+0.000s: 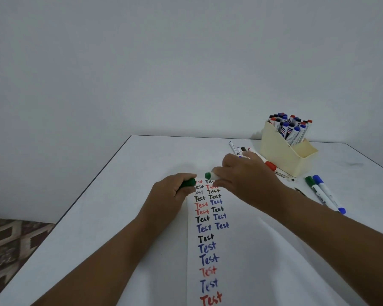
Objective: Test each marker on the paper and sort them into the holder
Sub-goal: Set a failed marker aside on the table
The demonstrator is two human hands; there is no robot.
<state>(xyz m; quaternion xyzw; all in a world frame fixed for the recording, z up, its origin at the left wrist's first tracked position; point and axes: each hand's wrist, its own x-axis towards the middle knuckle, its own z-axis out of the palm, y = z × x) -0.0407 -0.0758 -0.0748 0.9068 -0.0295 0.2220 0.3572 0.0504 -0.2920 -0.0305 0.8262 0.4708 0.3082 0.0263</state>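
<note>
paper: long white paper strip [210, 237] lying flat on white tabletop [111, 206], two columns of "Test" in black, red, blue
left hand: left hand [171, 192] fisted around dark green plastic marker cap [187, 183], at paper's far left edge, covering first letters there
right hand: right hand [245, 175] over paper's far end, fingers closed on white-barrelled green marker [210, 175]; green end points toward cap, small gap between
holder: cream plastic holder [285, 155] beyond paper to the right, back section packed with upright markers, front section looks empty
loose markers by holder: several [238, 149] between paper's far end and holder, partly hidden behind right hand
loose markers right of paper: green-capped marker [314, 186] and blue-capped marker [327, 193] side by side, forearm crossing their near ends
</note>
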